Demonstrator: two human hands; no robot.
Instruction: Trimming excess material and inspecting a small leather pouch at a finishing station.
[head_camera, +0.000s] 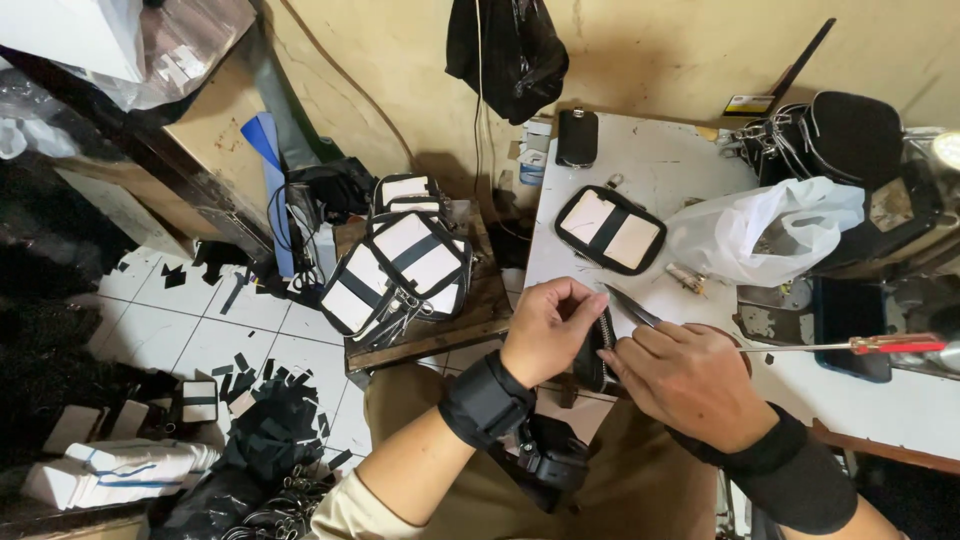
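Black zippered pouch (597, 350) is pinched in the left hand (548, 330); the right hand (690, 385) grips scissors (632, 305) at its zipper, seemingly trimming, which needs a steady hold.

A white table (690, 160) fills the right side of the frame. On it lie a black-and-white pouch (610, 229), a white plastic bag (760, 235) and a red-handled screwdriver (860, 345).
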